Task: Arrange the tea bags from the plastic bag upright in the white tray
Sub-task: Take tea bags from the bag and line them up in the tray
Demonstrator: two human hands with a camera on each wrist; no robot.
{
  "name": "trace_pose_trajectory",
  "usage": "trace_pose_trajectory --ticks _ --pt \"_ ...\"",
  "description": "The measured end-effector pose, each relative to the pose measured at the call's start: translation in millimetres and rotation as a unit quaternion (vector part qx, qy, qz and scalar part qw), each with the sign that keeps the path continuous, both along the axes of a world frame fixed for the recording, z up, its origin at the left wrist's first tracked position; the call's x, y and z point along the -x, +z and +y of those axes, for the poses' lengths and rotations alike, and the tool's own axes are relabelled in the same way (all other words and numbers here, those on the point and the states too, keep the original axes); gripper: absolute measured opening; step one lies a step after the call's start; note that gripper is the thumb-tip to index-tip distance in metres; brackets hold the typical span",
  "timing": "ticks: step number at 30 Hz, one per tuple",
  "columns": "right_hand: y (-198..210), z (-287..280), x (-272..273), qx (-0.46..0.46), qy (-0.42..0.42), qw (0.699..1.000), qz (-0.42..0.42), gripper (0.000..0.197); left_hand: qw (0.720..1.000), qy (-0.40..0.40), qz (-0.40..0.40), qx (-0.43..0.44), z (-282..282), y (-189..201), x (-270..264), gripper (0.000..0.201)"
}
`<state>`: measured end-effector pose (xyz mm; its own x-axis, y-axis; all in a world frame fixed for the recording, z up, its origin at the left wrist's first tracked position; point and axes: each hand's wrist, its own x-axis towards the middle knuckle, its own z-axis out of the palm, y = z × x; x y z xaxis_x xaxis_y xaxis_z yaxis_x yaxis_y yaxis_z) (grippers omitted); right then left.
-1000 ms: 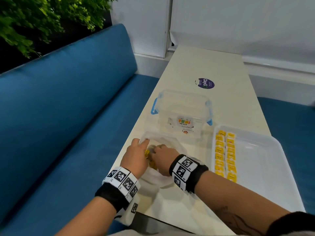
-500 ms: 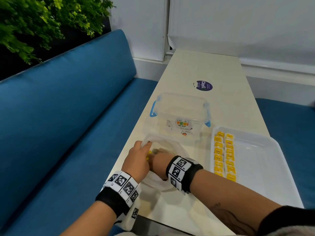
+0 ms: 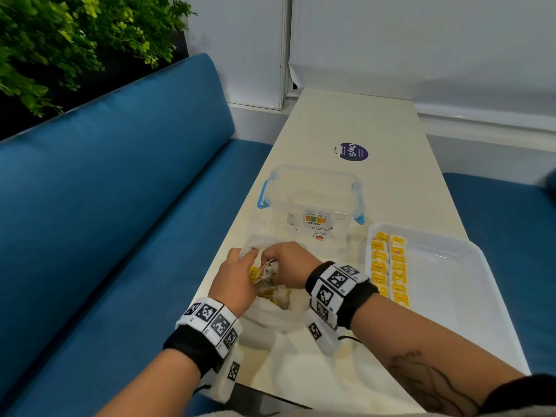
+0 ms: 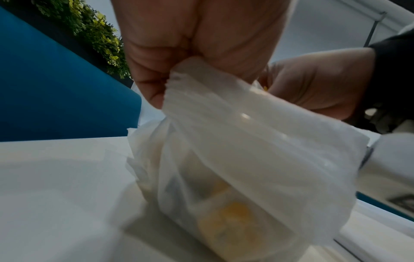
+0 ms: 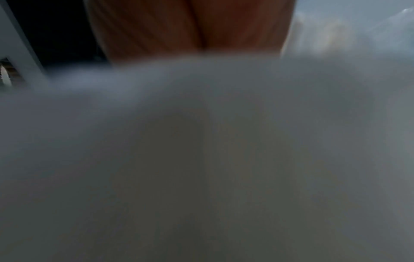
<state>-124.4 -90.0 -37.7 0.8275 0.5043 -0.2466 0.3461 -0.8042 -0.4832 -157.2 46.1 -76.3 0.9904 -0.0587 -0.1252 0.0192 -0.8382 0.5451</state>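
A thin white plastic bag (image 3: pixel 272 316) lies on the cream table near its left edge. My left hand (image 3: pixel 249 254) pinches the bag's rim and holds the mouth up, as the left wrist view shows (image 4: pixel 170 74). Yellow-tagged tea bags (image 3: pixel 255 271) lie inside the bag (image 4: pixel 257 141). My right hand (image 3: pixel 270 260) is in the bag's mouth, fingers curled on a tea bag (image 3: pixel 272 268) with white strings trailing. The white tray (image 3: pixel 469 296) sits to the right, with two rows of upright yellow tea bags (image 3: pixel 389 266) along its left side. The right wrist view shows only blurred plastic (image 5: pixel 201 159).
A clear lidded box (image 3: pixel 313 191) with blue latches stands just behind the bag. A purple sticker (image 3: pixel 354 152) lies farther back on the table. Blue bench cushions (image 3: pixel 120 206) flank the narrow table on both sides. A plant (image 3: pixel 60 40) is at the upper left.
My right hand has risen slightly in the bag's mouth, and a tea bag with strings now shows at its fingers. The left hand keeps its pinch on the rim.
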Motion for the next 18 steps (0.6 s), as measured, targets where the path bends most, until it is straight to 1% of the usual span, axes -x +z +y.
trace_pose_trajectory --ticks 2,5,8,10,12,13,15,16,18 --pt "1 -1 -3 0.024 0.006 1.0 -0.009 0.025 1.0 -0.001 -0.019 0.001 -2 0 1 0.063" --pt "-7 0 -4 0.103 0.035 0.994 0.001 0.03 1.0 0.006 -0.028 0.004 -4 0 3 0.068" --pt "-19 1 0 0.15 0.069 0.986 0.036 0.025 1.0 0.003 -0.029 0.007 -6 1 5 0.07" --pt "-30 3 4 0.21 0.105 0.972 0.016 0.028 1.0 0.0 -0.024 0.001 -7 0 6 0.071" --pt "-38 6 9 0.26 0.119 0.958 -0.007 0.029 1.0 0.002 -0.016 -0.001 -8 -2 7 0.072" --pt "-39 8 10 0.271 0.123 0.955 -0.008 0.028 1.0 0.004 -0.013 -0.003 -8 -2 7 0.072" --pt "-38 10 11 0.267 0.125 0.955 0.016 0.023 1.0 0.006 -0.009 -0.011 -8 -3 7 0.073" --pt "-35 9 10 0.251 0.115 0.961 0.036 0.019 1.0 0.006 -0.007 -0.013 -7 -4 6 0.073" --pt "-30 4 8 0.202 0.085 0.975 0.045 0.015 1.0 0.002 0.0 -0.014 -5 -5 5 0.072"
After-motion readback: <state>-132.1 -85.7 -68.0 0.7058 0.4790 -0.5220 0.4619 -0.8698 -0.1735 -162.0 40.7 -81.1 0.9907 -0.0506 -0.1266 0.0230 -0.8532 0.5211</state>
